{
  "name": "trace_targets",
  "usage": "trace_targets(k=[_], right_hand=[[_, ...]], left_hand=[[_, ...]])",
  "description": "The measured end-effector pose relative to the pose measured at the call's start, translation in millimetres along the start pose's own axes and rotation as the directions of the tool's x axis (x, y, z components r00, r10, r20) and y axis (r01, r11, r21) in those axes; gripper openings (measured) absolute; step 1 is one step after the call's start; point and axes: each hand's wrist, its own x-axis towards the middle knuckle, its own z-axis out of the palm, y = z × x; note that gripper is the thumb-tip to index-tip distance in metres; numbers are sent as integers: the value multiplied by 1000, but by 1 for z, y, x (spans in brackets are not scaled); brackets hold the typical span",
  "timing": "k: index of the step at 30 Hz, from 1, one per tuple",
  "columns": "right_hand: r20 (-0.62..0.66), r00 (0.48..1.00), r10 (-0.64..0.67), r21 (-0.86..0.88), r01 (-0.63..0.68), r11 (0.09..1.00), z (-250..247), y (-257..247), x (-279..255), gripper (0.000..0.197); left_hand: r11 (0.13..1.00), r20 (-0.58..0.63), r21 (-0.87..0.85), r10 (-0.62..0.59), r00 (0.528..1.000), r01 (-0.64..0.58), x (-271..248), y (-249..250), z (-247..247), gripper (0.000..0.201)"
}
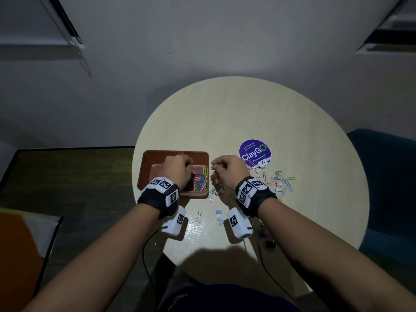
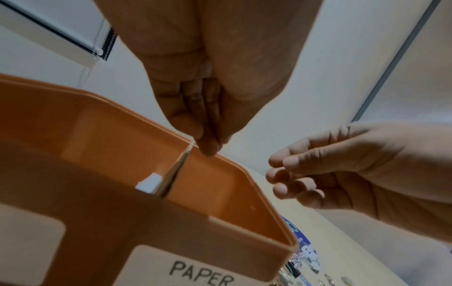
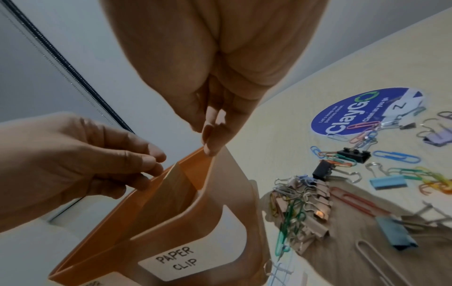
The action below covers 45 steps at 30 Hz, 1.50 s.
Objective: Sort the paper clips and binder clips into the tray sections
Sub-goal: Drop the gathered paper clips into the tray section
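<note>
An orange tray (image 1: 175,153) stands on the round table, with a divider (image 2: 176,174) down its middle. Its right section bears a "PAPER CLIP" label (image 3: 176,259) and holds coloured paper clips (image 1: 201,179). My left hand (image 1: 180,170) hovers over the tray with its fingertips (image 2: 208,147) bunched above the divider; no clip shows between them. My right hand (image 1: 225,166) hangs just right of the tray, fingers (image 2: 288,174) curled and thumb against them, with nothing visible in it. Loose paper clips and binder clips (image 1: 279,181) lie to the right, and a tangled heap (image 3: 300,203) sits beside the tray.
A purple round sticker (image 1: 254,152) lies flat beyond the loose clips. Two pale binder clips (image 1: 218,212) (image 1: 198,217) lie between my wrists, and dark ones (image 1: 270,244) sit near the table's front edge. A blue chair (image 1: 387,176) stands at the right.
</note>
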Motion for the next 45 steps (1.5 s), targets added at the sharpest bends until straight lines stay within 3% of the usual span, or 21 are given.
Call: trace_targets(k=[7,15,21,24,30,38,41,45], right_hand=[[-89,989,114,20,-113,993,-43,61,-23,10],[-91,967,237,-143,-248,958,-97,140,-46,17],[-73,964,255,-158,-264,951,-122,174,-51,24],[-49,961,271,-113,-275,955,-129,185,-49,22],[-10,969,245,-123,-245,962,-136,198,-38,21],[55,979,195,-149,-185,971,-136,204,-19,19],[77,985,157,-151,-144,978,-127,202,-16,21],[144,985,91,-165,-67,984,-116,196,-14,21]], left_hand=[[993,88,-51,111,990,-106,2,32,17,14],[979,177,-65,203,963,-195,-15,76,71,20],[963,301,252,18,953,-98,-19,79,116,25],[946,300,314,-19,954,-79,-18,77,129,21],[976,298,210,-11,955,-54,-21,71,142,23],[985,228,-119,-92,969,122,-33,66,144,9],[974,181,-152,-141,973,169,-34,62,145,13],[984,244,-62,-147,958,167,-34,59,147,22]])
